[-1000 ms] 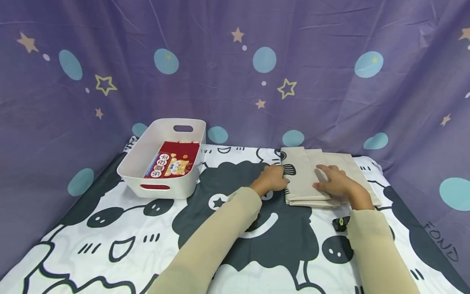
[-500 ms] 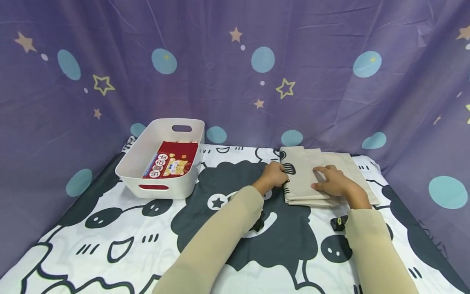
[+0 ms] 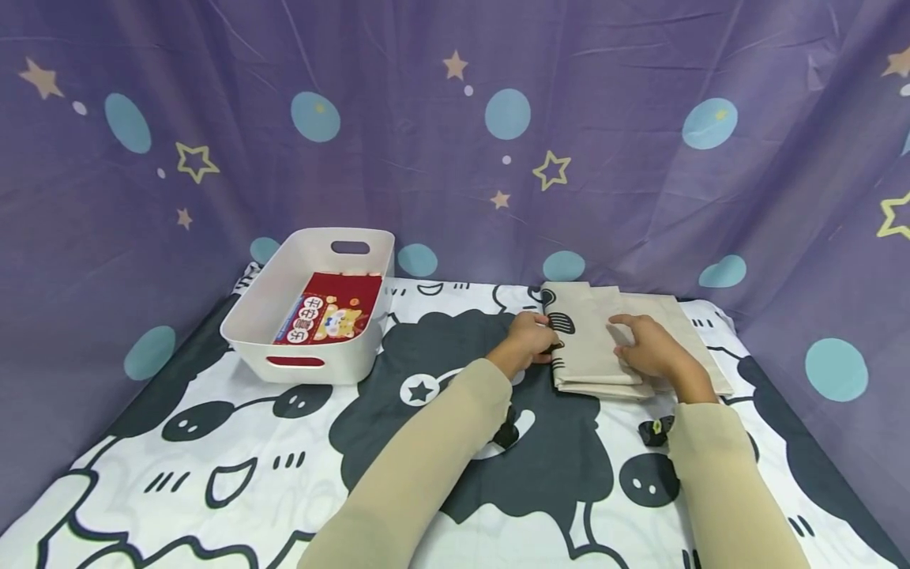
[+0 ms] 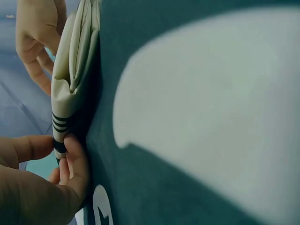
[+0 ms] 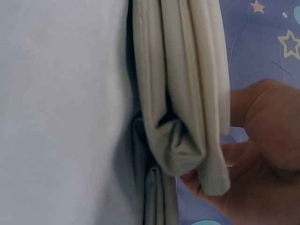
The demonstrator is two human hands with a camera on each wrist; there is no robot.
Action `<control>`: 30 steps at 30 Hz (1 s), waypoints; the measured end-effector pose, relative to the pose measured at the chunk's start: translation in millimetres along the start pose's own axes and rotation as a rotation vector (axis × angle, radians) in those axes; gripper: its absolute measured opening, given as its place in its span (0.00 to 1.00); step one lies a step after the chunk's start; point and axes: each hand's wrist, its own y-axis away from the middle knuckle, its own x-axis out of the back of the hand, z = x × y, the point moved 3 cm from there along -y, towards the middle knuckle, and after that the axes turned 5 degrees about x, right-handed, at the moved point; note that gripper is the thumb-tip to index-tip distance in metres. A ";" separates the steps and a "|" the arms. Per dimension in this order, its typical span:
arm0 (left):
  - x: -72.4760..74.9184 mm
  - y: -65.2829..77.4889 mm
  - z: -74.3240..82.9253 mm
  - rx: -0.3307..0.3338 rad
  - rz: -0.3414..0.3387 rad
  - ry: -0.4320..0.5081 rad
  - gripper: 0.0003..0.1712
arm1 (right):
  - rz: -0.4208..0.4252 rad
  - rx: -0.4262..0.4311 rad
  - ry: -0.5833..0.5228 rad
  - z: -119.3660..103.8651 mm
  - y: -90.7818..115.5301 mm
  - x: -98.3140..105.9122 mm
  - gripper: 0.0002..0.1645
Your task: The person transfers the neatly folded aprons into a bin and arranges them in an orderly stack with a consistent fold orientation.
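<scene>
Thumb of the right hand (image 3: 654,348) had drawn back a little since the earlier frame, over the folded cloth (image 3: 586,344).

Its forefinger was stretched straight, apart from the thumb; whether the hidden fingertips bore on the cloth could not be told. At the opposite edge, the left hand (image 3: 529,344) pinched the fold between thumb and fingers, near the printed stripes (image 4: 59,123). Cloth lay in stacked layers toward the far right of the patterned sheet (image 3: 284,442). Loose layers seemed the main risk: a pinch catching only some could have left the rest behind, and a one-sided pull could have fanned the pile. Just beside the right sleeve (image 3: 718,466) lay a small dark object (image 3: 652,431), easily brushed. Well left stood a white basket (image 3: 341,367) holding a red packet (image 3: 348,304), before the purple curtain (image 3: 426,166).
</scene>
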 end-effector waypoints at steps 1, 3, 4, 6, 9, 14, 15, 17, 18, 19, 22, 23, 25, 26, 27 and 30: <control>-0.2 0.0 0.0 0.007 0.003 0.007 0.26 | 0.005 -0.015 -0.014 0.9 0.4 0.9 0.35; -0.6 0.3 0.3 0.020 0.007 0.017 0.23 | 0.016 -0.050 -0.041 2.9 1.2 1.9 0.37; -0.7 0.6 0.4 0.028 0.009 0.019 0.20 | 0.019 -0.070 -0.056 3.9 1.7 2.6 0.39; -0.9 1.5 0.7 0.042 0.014 0.029 0.12 | 0.024 -0.107 -0.081 6.0 2.8 3.8 0.42; -1.0 2.8 1.0 0.061 0.018 0.036 0.09 | 0.028 -0.158 -0.122 9.4 4.1 5.4 0.47; -1.1 3.7 2.4 0.065 0.018 0.000 0.15 | 0.022 -0.223 -0.203 13.0 5.1 6.7 0.47; -1.3 3.4 2.7 0.061 0.014 -0.014 0.16 | 0.022 -0.228 -0.209 13.2 5.0 6.8 0.46; -1.0 2.6 3.9 0.051 0.009 -0.029 0.15 | 0.026 -0.237 -0.230 13.0 4.4 7.2 0.45; -0.9 2.3 4.4 0.048 0.006 -0.033 0.14 | 0.029 -0.242 -0.240 12.7 4.2 7.4 0.45; -0.7 1.9 4.8 0.046 0.005 -0.040 0.13 | 0.033 -0.247 -0.251 12.5 3.9 7.5 0.44; 0.1 0.8 5.7 0.043 0.009 -0.062 0.10 | 0.049 -0.260 -0.273 11.8 3.5 7.9 0.44; 0.2 0.3 5.7 0.043 0.013 -0.069 0.12 | 0.056 -0.264 -0.282 11.7 3.1 7.7 0.44; 0.5 -0.5 5.8 0.036 0.023 -0.093 0.17 | 0.072 -0.264 -0.288 10.9 2.4 7.4 0.43; 0.6 -1.0 5.7 0.032 0.027 -0.102 0.18 | 0.080 -0.263 -0.289 10.7 2.1 7.4 0.43; 0.7 -1.4 5.8 0.028 0.032 -0.108 0.19 | 0.089 -0.261 -0.292 10.4 1.5 7.1 0.43; 0.4 -2.2 6.4 0.013 0.046 -0.109 0.20 | 0.111 -0.261 -0.305 8.6 0.8 7.2 0.44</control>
